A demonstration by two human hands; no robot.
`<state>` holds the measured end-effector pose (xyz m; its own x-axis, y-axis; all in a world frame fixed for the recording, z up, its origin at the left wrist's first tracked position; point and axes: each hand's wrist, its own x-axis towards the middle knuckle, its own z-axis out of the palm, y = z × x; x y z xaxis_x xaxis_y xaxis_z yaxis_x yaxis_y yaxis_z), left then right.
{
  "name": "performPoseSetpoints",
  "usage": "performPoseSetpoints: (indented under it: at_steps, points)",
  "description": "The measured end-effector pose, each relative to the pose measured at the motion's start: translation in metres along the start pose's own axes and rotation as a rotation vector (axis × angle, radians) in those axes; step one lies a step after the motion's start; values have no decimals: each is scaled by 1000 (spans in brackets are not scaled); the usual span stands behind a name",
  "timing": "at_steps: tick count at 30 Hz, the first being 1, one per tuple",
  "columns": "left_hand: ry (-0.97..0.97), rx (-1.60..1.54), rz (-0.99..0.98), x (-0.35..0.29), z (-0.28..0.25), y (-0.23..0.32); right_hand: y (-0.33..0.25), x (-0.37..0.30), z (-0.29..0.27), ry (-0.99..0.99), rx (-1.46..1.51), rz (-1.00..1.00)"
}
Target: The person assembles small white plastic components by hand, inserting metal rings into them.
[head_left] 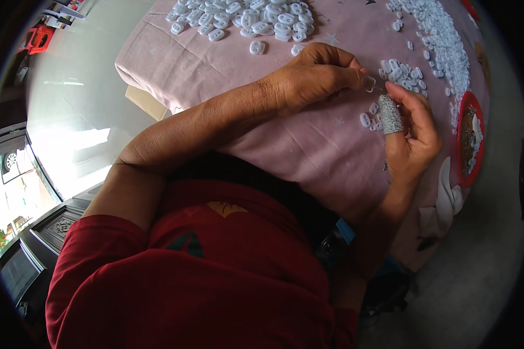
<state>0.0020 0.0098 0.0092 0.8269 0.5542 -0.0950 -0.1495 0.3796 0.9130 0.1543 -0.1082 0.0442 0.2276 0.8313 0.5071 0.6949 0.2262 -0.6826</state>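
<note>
My left hand (326, 74) reaches across the table with thumb and fingers pinched together. A small pale, glassy-looking bit shows at its fingertips, too small to name. Close by on the right, my right hand (414, 125) is closed too, its index finger bent toward the thumb. The thumb wears a speckled grey finger sleeve (392, 115). Whatever lies between those fingertips is too fine to make out. Behind and under the hands lie a small group of white oval plastic pieces with two holes (400, 74) and a few similar loose pieces (365, 120).
A pink cloth (308, 151) covers the table. A large heap of the white pieces (256, 16) sits at the far side; a long band of small white parts (445, 43) runs down the right. A red-rimmed tray (463, 110) and a white cloth strip (445, 200) lie at the right edge.
</note>
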Motion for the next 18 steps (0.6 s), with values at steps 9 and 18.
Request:
performPoseSetpoints:
  at_steps: [9, 18]
  points:
    - [-30, -4, -77, 0, -1, 3, 9, 0, 4, -12, -172, -222]
    - [-70, -28, -55, 0, -3, 1, 1, 0, 12, 13, -326, -278]
